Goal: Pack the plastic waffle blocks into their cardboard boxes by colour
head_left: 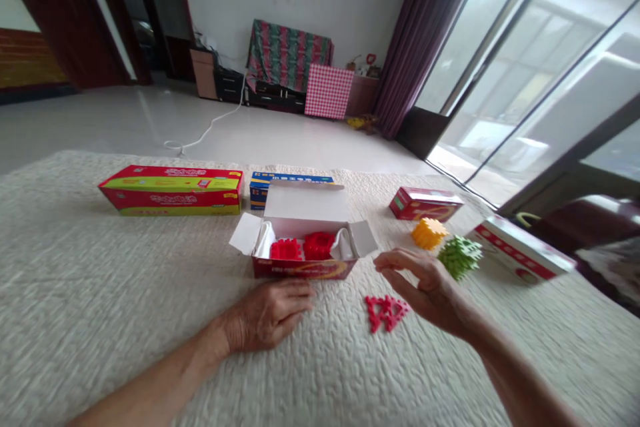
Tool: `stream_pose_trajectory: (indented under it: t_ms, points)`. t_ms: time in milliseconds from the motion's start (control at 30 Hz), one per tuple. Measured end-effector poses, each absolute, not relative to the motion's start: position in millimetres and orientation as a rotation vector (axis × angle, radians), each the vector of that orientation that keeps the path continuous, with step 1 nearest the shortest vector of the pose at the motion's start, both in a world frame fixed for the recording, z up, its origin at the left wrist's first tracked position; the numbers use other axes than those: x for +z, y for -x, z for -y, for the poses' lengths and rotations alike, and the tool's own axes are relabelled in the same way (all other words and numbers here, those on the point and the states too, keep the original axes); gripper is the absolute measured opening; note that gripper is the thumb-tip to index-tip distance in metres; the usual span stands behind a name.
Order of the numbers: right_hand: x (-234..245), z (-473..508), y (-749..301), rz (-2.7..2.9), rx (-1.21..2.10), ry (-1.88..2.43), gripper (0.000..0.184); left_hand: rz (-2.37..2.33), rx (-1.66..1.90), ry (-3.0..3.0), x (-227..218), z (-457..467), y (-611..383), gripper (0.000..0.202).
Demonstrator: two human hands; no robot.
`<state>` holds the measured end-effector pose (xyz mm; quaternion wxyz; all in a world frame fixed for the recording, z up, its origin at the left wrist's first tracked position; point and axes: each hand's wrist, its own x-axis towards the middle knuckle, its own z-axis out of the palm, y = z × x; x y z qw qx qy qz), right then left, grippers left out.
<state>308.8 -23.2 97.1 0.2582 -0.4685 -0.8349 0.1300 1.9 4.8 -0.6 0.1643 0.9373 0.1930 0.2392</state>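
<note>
In the head view an open carton [303, 269] with raised white flaps stands in the middle of the quilted cover. Inside it lie a red interlocking-block cube [286, 250] and a second red block piece [319, 246], with white padding at both ends. My left hand [273, 313] rests on the cover just in front of the carton, its fingers loosely bent and holding nothing. To the carton's right my right hand [425, 280] hovers with thumb and fingers apart, empty. Flat red toothed pieces [386, 312] lie on the cover between my hands, nearest the right one.
A long red and yellow-green box [175, 191] lies at left and a blue box [258, 192] behind the carton. At right are a red box [425, 204], a yellow block piece [429, 233], a green block piece [460, 257] and a white-red box [523, 250].
</note>
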Motion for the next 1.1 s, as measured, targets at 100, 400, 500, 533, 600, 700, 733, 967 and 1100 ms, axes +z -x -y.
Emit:
stream_pose_trajectory:
  t_ms: [100,400,500,533,600,700,733,967,1100]
  points:
    - [69.8,41.7,-325.3,2.283,0.47,1.379,0.021,-0.558,0.721,-2.71,-5.3,-5.0,-1.7,0.029]
    - [34.1,67.7,-339.5,2.238,0.51,1.247,0.057,-0.64,0.811,-2.76,-18.2,-0.6,-2.8,0.031]
    - [22.9,71.3,-343.2,2.214,0.488,1.25,0.065,-0.736,0.906,-2.701,-23.1,3.6,-7.0,0.032]
    - [18.7,71.8,-343.9,2.208,0.472,1.248,0.066,-0.769,0.923,-2.685,-24.2,5.0,-8.6,0.033]
    - [11.4,71.5,-344.0,2.19,0.425,1.237,0.063,-0.819,0.932,-2.669,-25.4,7.3,-11.4,0.037]
    - [5.5,69.8,-341.5,2.139,0.352,1.215,0.053,-0.865,0.935,-2.669,-26.3,9.7,-14.7,0.04]
    - [4.8,69.4,-340.6,2.127,0.339,1.211,0.05,-0.877,0.941,-2.675,-26.6,10.3,-15.6,0.04]
    - [1.4,65.7,-342.1,2.093,0.315,1.189,0.034,-0.949,0.987,-2.679,-28.3,12.1,-20.2,0.045]
    - [-1.4,57.7,-344.3,2.01,0.372,1.213,0.03,-0.933,0.99,-2.67,-27.1,11.4,-21.8,0.044]
